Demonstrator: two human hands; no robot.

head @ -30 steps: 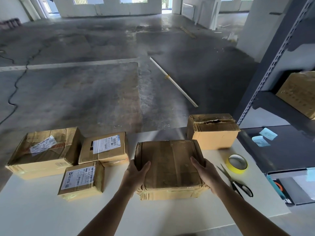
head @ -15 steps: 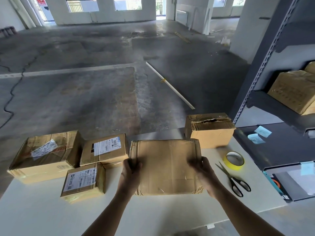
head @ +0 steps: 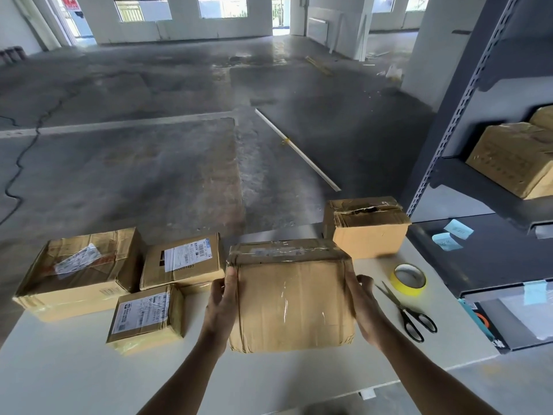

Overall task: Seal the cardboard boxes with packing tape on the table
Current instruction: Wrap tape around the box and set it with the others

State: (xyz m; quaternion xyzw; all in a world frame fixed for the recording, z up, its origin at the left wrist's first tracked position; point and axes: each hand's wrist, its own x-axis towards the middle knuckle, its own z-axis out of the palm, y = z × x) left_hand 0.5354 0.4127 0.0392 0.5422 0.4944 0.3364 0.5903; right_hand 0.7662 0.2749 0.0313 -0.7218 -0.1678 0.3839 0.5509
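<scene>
Tipped up since a second back: was lying flat, now got the box (head: 291, 298) standing with a broad face toward the camera, middle of the table (head: 74, 369) toward the near edge; can't tell whether its bottom edge touches the top or hangs just above; gripping it with the left hand (head: 220, 307), thumb on the front corner and fingers tucked round the side; same deal with the right hand (head: 363, 310) on the other side, fingers wrapped round behind. Early days on the sealing, by the look of it; shiny clear tape already across this one, so probably just checking it over; haven't touched the tape roll (head: 408, 280) or the scissors (head: 410, 314), just beside each other off to the right; definitely still to do: the torn box (head: 366, 227) at the back right, top seam ripped open; also a big box (head: 80, 271), labelled box (head: 182, 262) and small box (head: 146, 316) bunched at the left, can't judge their seams from here. Working on a plain white smooth top; beyond it a bare concrete floor (head: 149, 160), cracked and stained, white strip (head: 296, 149) lying across it; dark shelf rack (head: 466, 94) on the right with a carton (head: 511, 160) on it; windows along the far wall.
</scene>
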